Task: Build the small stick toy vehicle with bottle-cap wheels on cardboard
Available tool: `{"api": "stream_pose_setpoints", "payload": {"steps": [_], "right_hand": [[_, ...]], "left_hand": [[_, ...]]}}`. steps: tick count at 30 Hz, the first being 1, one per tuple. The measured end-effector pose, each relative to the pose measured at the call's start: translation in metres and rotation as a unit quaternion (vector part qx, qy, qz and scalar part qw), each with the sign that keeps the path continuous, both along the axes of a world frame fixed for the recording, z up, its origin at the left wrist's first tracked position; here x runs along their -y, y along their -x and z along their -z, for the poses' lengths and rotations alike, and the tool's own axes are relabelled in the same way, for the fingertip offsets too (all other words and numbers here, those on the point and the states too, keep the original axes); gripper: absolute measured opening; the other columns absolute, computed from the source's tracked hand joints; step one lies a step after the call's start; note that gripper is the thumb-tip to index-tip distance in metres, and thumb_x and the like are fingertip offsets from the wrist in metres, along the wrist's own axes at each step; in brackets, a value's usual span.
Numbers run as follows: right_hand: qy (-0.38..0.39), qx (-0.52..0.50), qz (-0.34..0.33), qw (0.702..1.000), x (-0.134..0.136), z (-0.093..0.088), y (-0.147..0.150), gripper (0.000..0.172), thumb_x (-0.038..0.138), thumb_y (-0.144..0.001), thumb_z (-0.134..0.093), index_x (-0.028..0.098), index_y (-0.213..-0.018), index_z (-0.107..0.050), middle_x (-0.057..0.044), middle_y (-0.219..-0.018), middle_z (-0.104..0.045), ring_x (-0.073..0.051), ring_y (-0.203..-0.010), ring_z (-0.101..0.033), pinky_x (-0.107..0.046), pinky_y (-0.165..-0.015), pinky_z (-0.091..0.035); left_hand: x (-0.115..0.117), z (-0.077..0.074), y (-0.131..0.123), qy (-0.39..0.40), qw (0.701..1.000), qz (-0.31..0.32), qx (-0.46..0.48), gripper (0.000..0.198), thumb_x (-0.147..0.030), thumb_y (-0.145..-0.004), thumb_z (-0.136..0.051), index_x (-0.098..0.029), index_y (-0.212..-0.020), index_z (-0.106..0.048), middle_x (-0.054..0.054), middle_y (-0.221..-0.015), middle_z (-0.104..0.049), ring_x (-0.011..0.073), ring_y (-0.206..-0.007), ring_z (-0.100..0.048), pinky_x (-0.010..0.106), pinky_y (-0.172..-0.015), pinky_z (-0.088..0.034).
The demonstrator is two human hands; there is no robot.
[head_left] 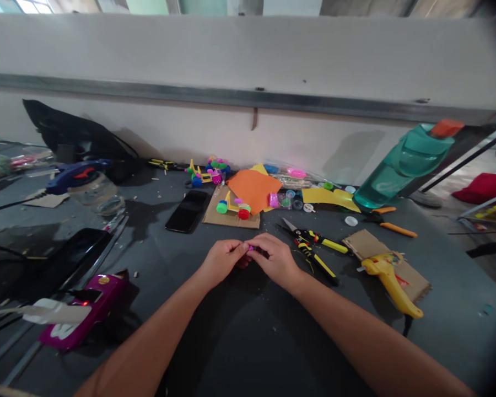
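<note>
My left hand [224, 261] and my right hand [276, 260] meet over the dark table [227, 342], fingers pinched together. Between the fingertips shows a small purple piece [251, 248], mostly hidden, so its kind is unclear. Just beyond my hands lies a piece of cardboard [215, 212] with a small wheeled toy [232, 208] on it, which has green and red wheels and a yellow upright. An orange sheet [254, 187] partly covers the cardboard. To the right of my right hand rest yellow-and-black snips [314, 242], with their blades apart.
Left of the cardboard lies a black phone [187, 211]. A purple power strip [91, 309] with cables sits at the near left. A yellow glue gun [391, 281] rests on cardboard at right, near a tilted teal bottle [400, 165]. Colourful toy pieces [209, 172] stand by the wall.
</note>
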State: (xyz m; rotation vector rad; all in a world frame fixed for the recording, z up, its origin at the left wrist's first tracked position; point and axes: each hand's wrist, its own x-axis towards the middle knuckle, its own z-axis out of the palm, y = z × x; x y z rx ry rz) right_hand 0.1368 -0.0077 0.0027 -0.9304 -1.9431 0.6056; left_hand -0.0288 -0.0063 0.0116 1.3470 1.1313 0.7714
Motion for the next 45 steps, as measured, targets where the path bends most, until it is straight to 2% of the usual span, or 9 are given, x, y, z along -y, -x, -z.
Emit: {"api": "stream_pose_setpoints", "payload": {"steps": [7, 14, 16, 21, 27, 31, 35, 41, 45], "right_hand": [[-0.01, -0.016, 0.043, 0.999, 0.0, -0.001, 0.0, 0.01, 0.02, -0.079, -0.059, 0.022, -0.087, -0.064, -0.003, -0.082, -0.062, -0.016, -0.075, -0.058, -0.028, -0.067, -0.048], [-0.006, -0.003, -0.013, 1.0, -0.001, 0.0, -0.001, 0.027, 0.022, -0.077, -0.061, 0.025, -0.104, -0.06, -0.005, -0.092, -0.061, -0.018, -0.087, -0.057, -0.032, -0.075, -0.048], [-0.01, -0.003, -0.011, 1.0, -0.001, 0.0, -0.001, 0.024, 0.02, -0.08, -0.058, 0.025, -0.103, -0.062, -0.005, -0.091, -0.062, -0.017, -0.086, -0.058, -0.031, -0.076, -0.048], [-0.015, -0.01, 0.024, 1.0, -0.001, -0.001, 0.0, 0.014, 0.018, -0.081, -0.055, 0.023, -0.089, -0.065, -0.004, -0.083, -0.062, -0.017, -0.081, -0.058, -0.03, -0.072, -0.049], [0.024, -0.035, 0.059, 0.997, 0.001, 0.0, 0.001, 0.022, 0.024, -0.076, -0.063, 0.022, -0.097, -0.062, -0.003, -0.084, -0.063, -0.014, -0.067, -0.057, -0.026, -0.058, -0.048], [-0.007, -0.035, 0.048, 0.998, 0.0, 0.0, 0.0, 0.009, 0.024, -0.081, -0.059, 0.023, -0.085, -0.067, -0.002, -0.075, -0.065, -0.015, -0.072, -0.06, -0.027, -0.066, -0.049], [-0.027, -0.031, 0.036, 0.998, 0.0, -0.002, 0.0, 0.015, 0.022, -0.084, -0.053, 0.024, -0.088, -0.068, -0.003, -0.08, -0.067, -0.016, -0.078, -0.061, -0.03, -0.071, -0.05], [-0.059, -0.004, -0.005, 0.998, 0.004, -0.004, 0.006, 0.036, 0.015, -0.084, -0.048, 0.027, -0.117, -0.056, -0.006, -0.111, -0.062, -0.019, -0.104, -0.055, -0.039, -0.089, -0.046], [-0.067, -0.018, 0.002, 0.998, 0.004, -0.005, 0.009, 0.028, 0.017, -0.081, -0.057, 0.027, -0.106, -0.063, -0.004, -0.102, -0.066, -0.019, -0.099, -0.056, -0.038, -0.087, -0.046]], "left_hand": [[0.0, -0.005, -0.001, 0.042, 0.998, -0.012, 0.035, 0.03, -0.041, -0.077, -0.056, -0.012, -0.075, -0.064, 0.002, -0.063, -0.062, 0.011, -0.058, -0.056, 0.024, -0.058, -0.045], [0.0, -0.007, 0.0, 0.051, 0.998, -0.014, 0.039, 0.02, -0.034, -0.074, -0.061, -0.014, -0.076, -0.064, -0.001, -0.063, -0.059, 0.0086, -0.057, -0.052, 0.023, -0.059, -0.042], [-0.001, -0.006, 0.001, 0.056, 0.997, -0.004, 0.045, 0.02, -0.033, -0.074, -0.061, -0.013, -0.072, -0.064, 0.0, -0.062, -0.059, 0.0089, -0.059, -0.053, 0.022, -0.06, -0.043], [-0.001, -0.008, 0.003, 0.076, 0.994, 0.003, 0.077, 0.024, -0.036, -0.076, -0.06, -0.013, -0.079, -0.065, 0.002, -0.07, -0.061, 0.0103, -0.065, -0.055, 0.024, -0.064, -0.045], [0.0, -0.012, 0.004, 0.085, 0.992, -0.02, 0.094, 0.022, -0.034, -0.071, -0.066, -0.014, -0.081, -0.065, 0.001, -0.071, -0.06, 0.0098, -0.065, -0.054, 0.024, -0.064, -0.045], [0.0, -0.011, 0.005, 0.089, 0.992, -0.018, 0.087, 0.023, -0.036, -0.071, -0.065, -0.013, -0.075, -0.064, 0.002, -0.07, -0.061, 0.01, -0.064, -0.054, 0.025, -0.064, -0.044], [0.0, -0.01, 0.004, 0.089, 0.993, -0.013, 0.079, 0.024, -0.036, -0.071, -0.065, -0.014, -0.08, -0.065, 0.003, -0.073, -0.063, 0.0106, -0.066, -0.055, 0.026, -0.065, -0.045], [0.0, -0.009, 0.003, 0.072, 0.99, -0.022, 0.116, 0.023, -0.035, -0.069, -0.067, -0.013, -0.075, -0.063, 0.0, -0.067, -0.059, 0.0093, -0.062, -0.052, 0.025, -0.063, -0.043], [0.002, -0.009, 0.004, 0.07, 0.99, -0.007, 0.121, 0.023, -0.034, -0.069, -0.068, -0.011, -0.073, -0.065, 0.0, -0.063, -0.058, 0.0084, -0.06, -0.05, 0.023, -0.062, -0.042]]}}
